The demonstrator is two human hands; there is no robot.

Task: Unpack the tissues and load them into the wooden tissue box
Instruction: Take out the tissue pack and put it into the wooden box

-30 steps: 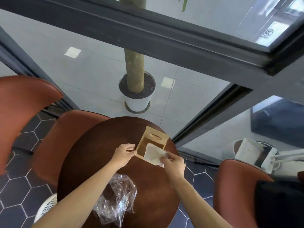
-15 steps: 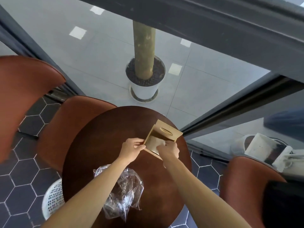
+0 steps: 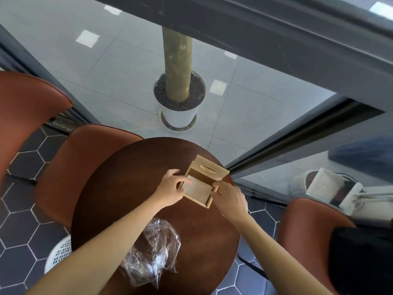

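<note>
Since a second ago the white tissues have sunk into the wooden tissue box [image 3: 200,188], left hand [image 3: 170,189] and right hand [image 3: 230,198] fingers now pinching its sides

Round dark wooden table [image 3: 110,201], wooden tissue box [image 3: 205,179] near its far right edge, crumpled clear plastic wrapper [image 3: 153,252] lying toward its near edge, well apart from the box

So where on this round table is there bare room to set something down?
Free: the left half of the table, between its chair-side rim and the left hand; also the near right, between the plastic wrapper and the rim. Crowded: the far right, where both hands meet at the wooden tissue box.
</note>
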